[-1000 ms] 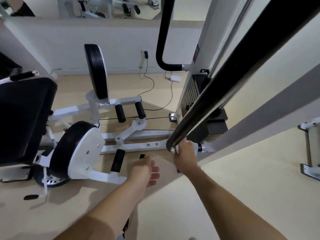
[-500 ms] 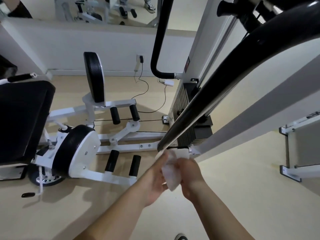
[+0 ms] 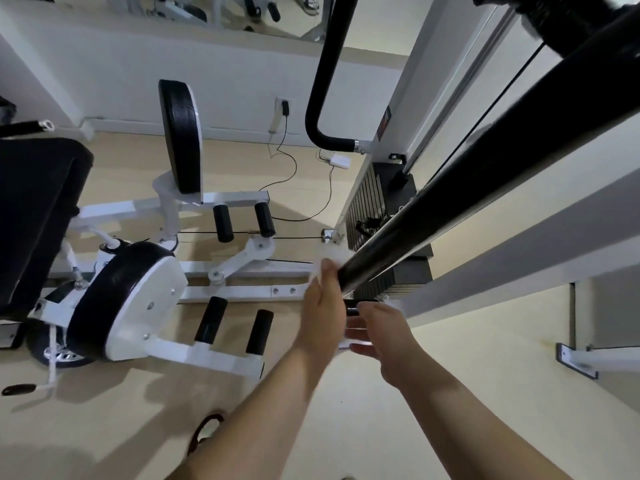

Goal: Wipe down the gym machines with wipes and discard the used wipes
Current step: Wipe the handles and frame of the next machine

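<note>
A long black bar (image 3: 485,174) of the cable machine slants down from the upper right, and its lower end is at my hands. My left hand (image 3: 322,313) is pressed against the left side of that end. A blurred white wipe (image 3: 321,268) shows at its fingertips, between the fingers and the bar. My right hand (image 3: 388,337) hovers just below the bar's tip with its fingers spread and nothing in it. Both hands are motion-blurred.
A black weight stack (image 3: 367,202) stands behind the bar's end. A white leg machine with round black pads (image 3: 128,299) and foam rollers fills the left. A black seat pad (image 3: 31,216) is far left. Cables (image 3: 287,168) trail on the floor by the wall.
Half a second ago both hands held the wipe below the bar's end. Now my left hand has risen with it to the bar, and my right hand has let go and opened.
</note>
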### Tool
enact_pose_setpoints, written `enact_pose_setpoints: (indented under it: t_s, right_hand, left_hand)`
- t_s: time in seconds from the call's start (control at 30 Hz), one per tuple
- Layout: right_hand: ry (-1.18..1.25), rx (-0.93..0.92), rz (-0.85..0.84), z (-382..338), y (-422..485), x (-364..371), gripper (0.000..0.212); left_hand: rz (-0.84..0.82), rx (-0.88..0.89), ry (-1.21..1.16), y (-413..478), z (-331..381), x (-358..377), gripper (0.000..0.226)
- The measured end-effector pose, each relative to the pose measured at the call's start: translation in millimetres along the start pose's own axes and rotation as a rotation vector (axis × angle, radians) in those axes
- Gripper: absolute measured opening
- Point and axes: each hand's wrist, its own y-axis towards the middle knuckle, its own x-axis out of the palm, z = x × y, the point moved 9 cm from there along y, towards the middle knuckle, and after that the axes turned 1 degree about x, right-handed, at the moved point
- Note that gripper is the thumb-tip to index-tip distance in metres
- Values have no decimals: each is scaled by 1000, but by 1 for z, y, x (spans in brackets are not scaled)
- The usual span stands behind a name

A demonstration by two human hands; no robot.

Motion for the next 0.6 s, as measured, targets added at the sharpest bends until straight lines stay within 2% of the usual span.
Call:
enact_pose_setpoints:
  t_s: [0.13,0.17,0.27,0.33,0.43,0.53,0.6]
  right_hand:
    - [23,7,68,8,19,-9,23]
    - [18,4,72,9,22,-10,22]
    - [-19,3,52,16,22,-10,19]
    - [-49,-4,29,18,17,-12,18]
    - [-99,-20,0,19,7,-16,18]
    - [-112,-19,-18,22,2,-20,18]
    - [-103,-19,-16,24,2,-22,18]
  left_hand:
    - [128,58,-283,9,-46,21,50]
    - [153,30,-334,15,-61,22,49]
    - [212,-202,-421,33,-116,15,51]
    - [250,-236,-310,46,-143,0,51]
    - [322,-305,113,47,-178,-42,42]
    - [431,-476,217,25,-202,-71,36]
    - [344,-451,196,29,-191,-54,33]
